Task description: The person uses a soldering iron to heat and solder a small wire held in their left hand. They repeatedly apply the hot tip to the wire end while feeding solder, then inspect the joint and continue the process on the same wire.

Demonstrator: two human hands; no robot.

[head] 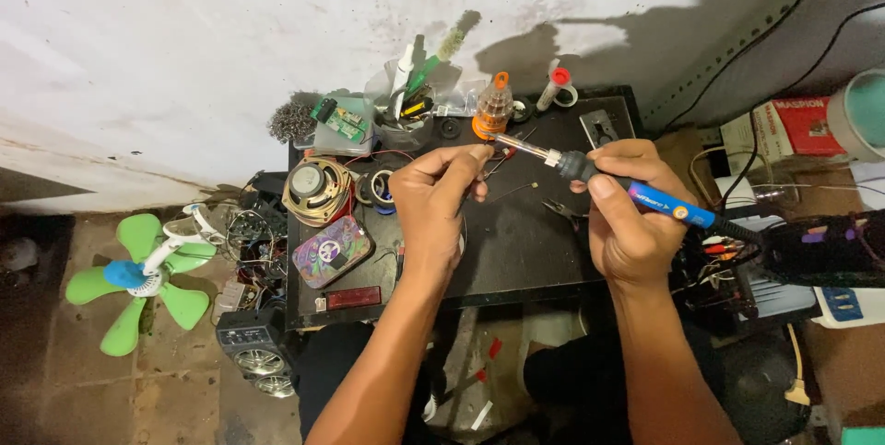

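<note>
- Soldering iron [636, 189]: blue-handled, gripped in the right hand [627, 214], its metal tip angled up-left over the black desk [516, 251], close to the left fingertips.
- Left hand [433, 201]: fingers pinched on a thin wire (too fine to follow), raised above the desk.
- Risk: the tip could likely burn those fingers, since they sit so near it.
- Both forearms reach forward, wrists lifted.

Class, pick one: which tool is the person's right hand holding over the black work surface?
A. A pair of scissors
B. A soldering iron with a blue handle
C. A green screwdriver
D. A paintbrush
B: the right hand grips a soldering iron with a blue handle, its metal tip pointing toward the left hand.
</note>
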